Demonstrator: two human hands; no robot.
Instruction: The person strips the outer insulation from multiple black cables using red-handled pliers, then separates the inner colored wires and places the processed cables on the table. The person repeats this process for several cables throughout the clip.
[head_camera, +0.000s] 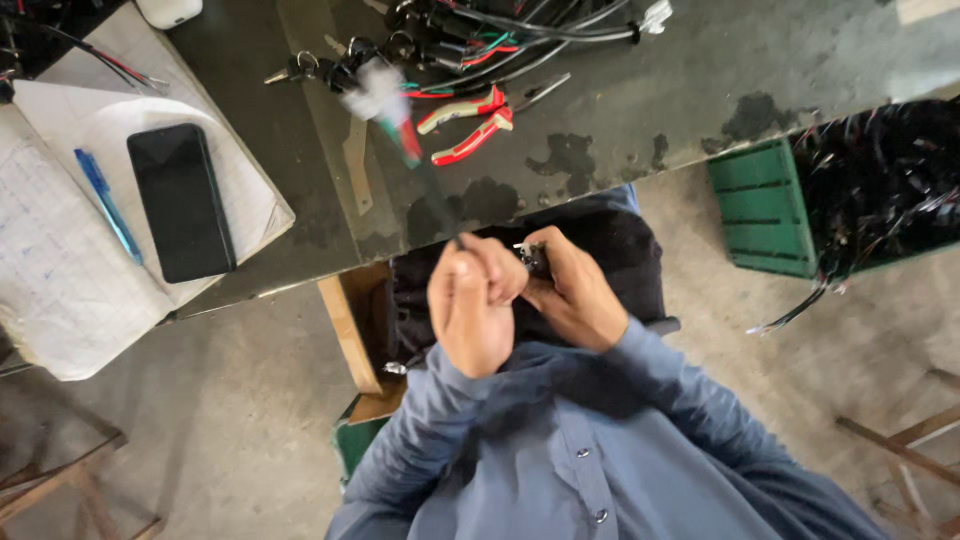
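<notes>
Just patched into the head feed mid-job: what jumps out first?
Both hands meet at centre frame, just below the table edge: the left hand grips a thin dark cable ending in a blurred white connector, the right hand pinches a small dark part. Red-handled pliers lie on the dark table; a black phone rests on papers at left.

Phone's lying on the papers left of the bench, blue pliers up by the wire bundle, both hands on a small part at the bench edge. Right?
Not quite: the pliers have red handles, not blue, as the head view shows. The rest holds: phone on the papers, left hand and right hand on a small dark part.
</notes>
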